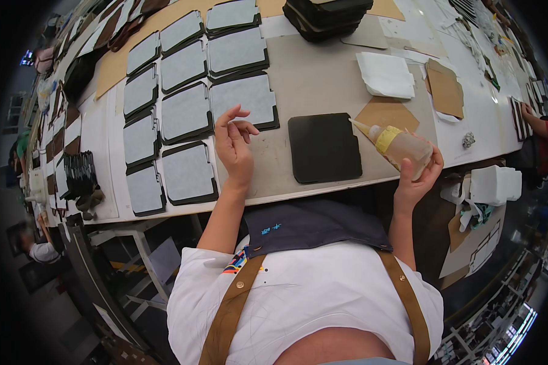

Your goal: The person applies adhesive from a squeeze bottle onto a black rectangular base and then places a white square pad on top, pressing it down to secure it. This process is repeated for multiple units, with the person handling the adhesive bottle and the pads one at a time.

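Note:
My right hand is wrapped round a translucent squeeze bottle with a yellow band and a pointed nozzle, tilted so that its tip points up and left. The tip is close to the upper right corner of a single black panel, which lies flat in front of me. My left hand hovers left of that panel, fingers loosely bent and apart, with nothing in it. Next to it lie several rows of black panels with pale grey sheets on top.
A dark stack of panels stands at the far side. White sheets and brown card pieces lie to the right. Dark straps sit at the left edge. Another person's arm reaches over the table's right end.

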`<state>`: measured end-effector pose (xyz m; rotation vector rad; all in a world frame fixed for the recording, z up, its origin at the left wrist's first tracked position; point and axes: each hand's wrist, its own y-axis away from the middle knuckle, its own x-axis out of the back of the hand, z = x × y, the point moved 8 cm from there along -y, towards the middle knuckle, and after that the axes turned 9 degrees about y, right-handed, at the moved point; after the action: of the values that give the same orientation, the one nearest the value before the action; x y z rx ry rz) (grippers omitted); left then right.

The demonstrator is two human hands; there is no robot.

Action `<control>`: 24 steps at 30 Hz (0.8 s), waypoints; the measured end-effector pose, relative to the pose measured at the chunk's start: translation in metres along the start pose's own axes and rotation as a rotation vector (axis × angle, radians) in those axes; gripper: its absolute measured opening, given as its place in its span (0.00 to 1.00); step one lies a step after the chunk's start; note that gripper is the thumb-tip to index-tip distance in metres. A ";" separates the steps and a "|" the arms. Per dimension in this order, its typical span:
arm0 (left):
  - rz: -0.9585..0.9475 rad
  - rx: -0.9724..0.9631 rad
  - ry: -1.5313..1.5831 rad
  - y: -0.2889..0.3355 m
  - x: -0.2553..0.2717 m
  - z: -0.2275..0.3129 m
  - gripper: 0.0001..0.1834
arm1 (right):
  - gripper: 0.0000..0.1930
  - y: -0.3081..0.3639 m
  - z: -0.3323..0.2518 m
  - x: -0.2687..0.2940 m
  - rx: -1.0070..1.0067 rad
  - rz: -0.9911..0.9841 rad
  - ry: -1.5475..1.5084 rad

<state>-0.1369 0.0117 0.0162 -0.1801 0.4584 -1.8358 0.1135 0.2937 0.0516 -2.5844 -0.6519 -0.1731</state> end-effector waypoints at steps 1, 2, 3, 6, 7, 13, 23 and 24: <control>-0.005 -0.029 -0.020 -0.001 0.001 -0.001 0.17 | 0.33 0.000 -0.001 -0.001 0.007 -0.004 0.005; -0.010 -0.059 -0.039 -0.002 0.002 -0.001 0.17 | 0.32 0.000 -0.002 -0.001 0.014 -0.008 0.010; -0.012 -0.067 -0.046 -0.002 0.002 -0.001 0.17 | 0.32 0.000 -0.002 -0.001 0.021 -0.009 0.014; -0.014 -0.080 -0.054 -0.002 0.002 0.000 0.17 | 0.32 0.000 -0.004 -0.002 0.040 -0.014 0.025; -0.010 -0.079 -0.047 -0.002 0.002 0.000 0.17 | 0.32 0.000 -0.004 -0.002 0.045 -0.015 0.029; -0.002 -0.099 -0.049 -0.003 0.001 0.001 0.18 | 0.31 -0.001 -0.006 -0.004 0.077 -0.029 0.033; 0.013 -0.092 -0.065 -0.003 -0.001 0.002 0.17 | 0.32 -0.002 -0.011 -0.007 0.114 -0.050 0.022; 0.015 -0.093 -0.066 -0.003 0.000 0.002 0.17 | 0.32 -0.002 -0.010 -0.008 0.117 -0.053 0.017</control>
<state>-0.1386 0.0118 0.0191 -0.2986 0.4982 -1.7897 0.1059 0.2868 0.0597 -2.4533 -0.7034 -0.1689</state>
